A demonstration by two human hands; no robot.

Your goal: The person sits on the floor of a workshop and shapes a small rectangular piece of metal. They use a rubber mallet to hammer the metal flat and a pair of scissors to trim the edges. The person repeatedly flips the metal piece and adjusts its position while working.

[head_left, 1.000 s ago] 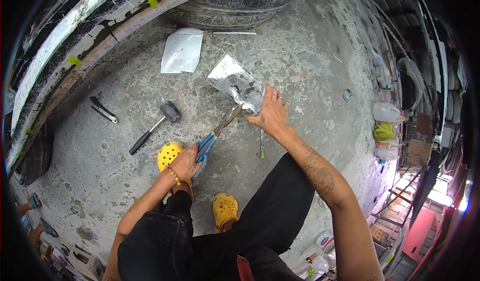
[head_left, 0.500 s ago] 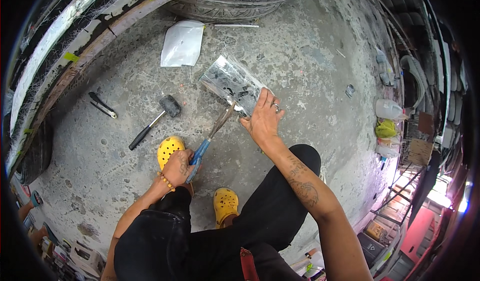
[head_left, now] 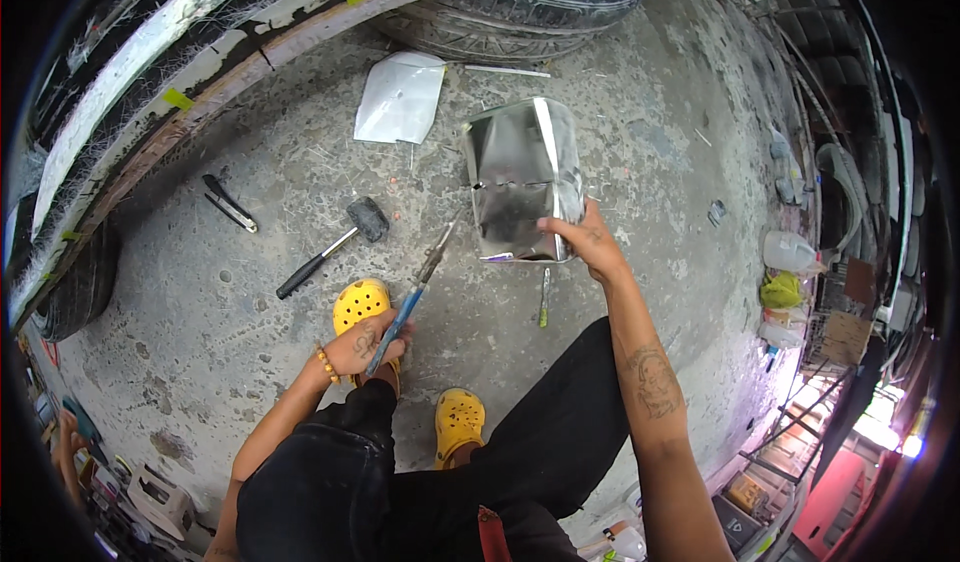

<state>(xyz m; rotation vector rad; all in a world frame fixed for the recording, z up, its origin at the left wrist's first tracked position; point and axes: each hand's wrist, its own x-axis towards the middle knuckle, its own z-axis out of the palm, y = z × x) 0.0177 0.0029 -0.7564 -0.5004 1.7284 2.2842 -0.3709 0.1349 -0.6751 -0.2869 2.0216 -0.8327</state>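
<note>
In my left hand (head_left: 367, 344) is a pair of tin snips (head_left: 418, 280), gripped by the blue handles. Their long metal blades point up and away, the tip just left of a shiny silver metal sheet (head_left: 515, 187) and apart from it. That sheet has bent edges and a crease across its middle. My right hand (head_left: 597, 249) pinches its near right corner, thumb on top and fingers hidden beneath. A mallet (head_left: 368, 219) with a black head lies on the floor left of the snips.
Further left lies a black utility knife (head_left: 230, 204). A white sheet (head_left: 400, 100) and a thin white strip (head_left: 507, 71) lie near stacked tyres (head_left: 510, 12). A long curved panel (head_left: 190, 87) fills the upper left. Jugs (head_left: 788, 252) line the right side.
My right hand has turned the metal sheet, so a smoother, shinier face now shows. The snips' blades, at the sheet's edge before, are now clear of it.
</note>
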